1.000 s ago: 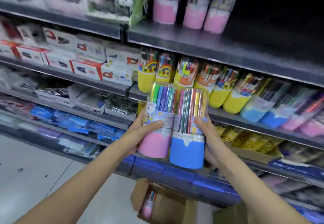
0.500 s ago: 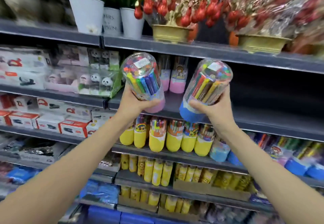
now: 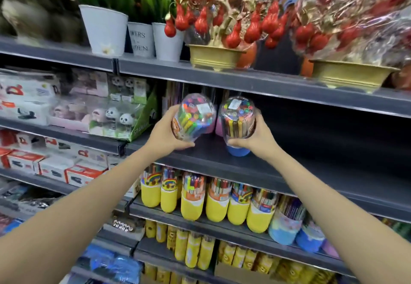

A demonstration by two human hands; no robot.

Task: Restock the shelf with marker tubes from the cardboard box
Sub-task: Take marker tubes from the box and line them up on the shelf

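Left hand [image 3: 165, 133] grips a clear marker tube [image 3: 193, 116] with a pink base, tilted, full of mixed-colour markers, held over the dark shelf [image 3: 289, 172]. Right hand [image 3: 259, 138] grips a second tube [image 3: 239, 120] just beside it, blue base low at the shelf; contact unclear. More pink-based tubes [image 3: 219, 128] stand behind them, and a row of yellow-based tubes [image 3: 192, 197] fills the shelf below.

Two held marker tubes [image 3: 194, 118] [image 3: 238, 119] side by side above the shelf [image 3: 289, 168], potted plants [image 3: 104, 30] overhead
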